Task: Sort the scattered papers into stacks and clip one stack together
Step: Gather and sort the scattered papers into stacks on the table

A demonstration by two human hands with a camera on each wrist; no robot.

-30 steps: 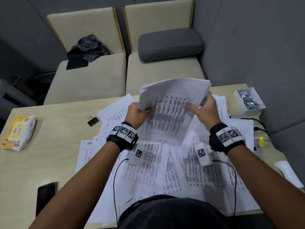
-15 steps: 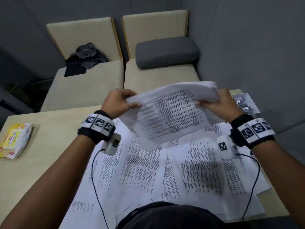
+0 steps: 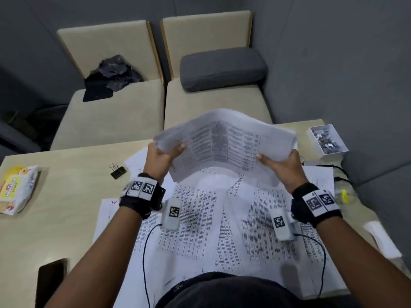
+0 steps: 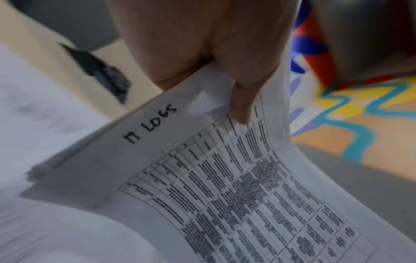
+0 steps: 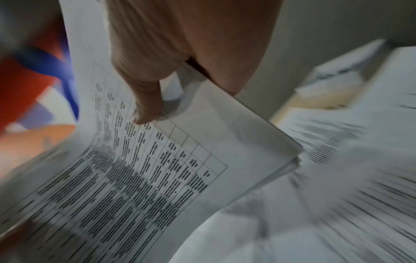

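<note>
— Head view: where is the stack of papers (image 3: 224,143)?
— Raised above the tabletop (image 3: 55,210), bowed upward, over loose sheets (image 3: 195,218).
— And each grip?
— Left hand (image 3: 163,160) and right hand (image 3: 281,165) each pinch one end, thumbs on top.

Bare table (image 3: 66,196) lies open at the left of the frame, broken only by the binder clip (image 3: 117,171) near centre, the wipes packet (image 3: 16,188) at the left edge and a phone (image 3: 52,281) lower left. Loose sheets (image 3: 200,218) cover the centre; a clip box (image 3: 327,140) blocks the upper right corner.
</note>
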